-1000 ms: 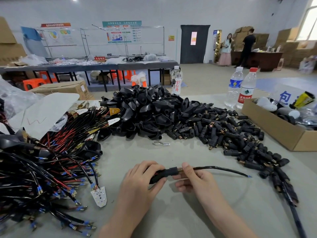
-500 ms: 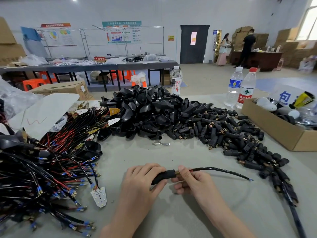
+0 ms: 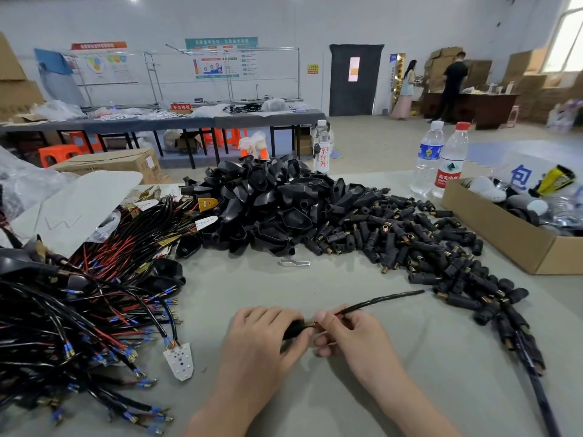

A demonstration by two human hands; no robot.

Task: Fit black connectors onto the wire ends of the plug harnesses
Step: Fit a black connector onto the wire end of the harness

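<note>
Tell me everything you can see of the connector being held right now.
The connector is a small black sleeve, plastic or rubber by its look, with brass-coloured metal at its right end. It lies roughly level, mostly hidden by the left hand, whose fingers curl round it. The right hand pinches the cable right at that end; whether it is seated cannot be told.

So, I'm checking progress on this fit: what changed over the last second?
The wire swung its free end up, away from the person. The left hand covers more of the black connector. The right hand still pinches the wire; the connector pile stayed put.
</note>
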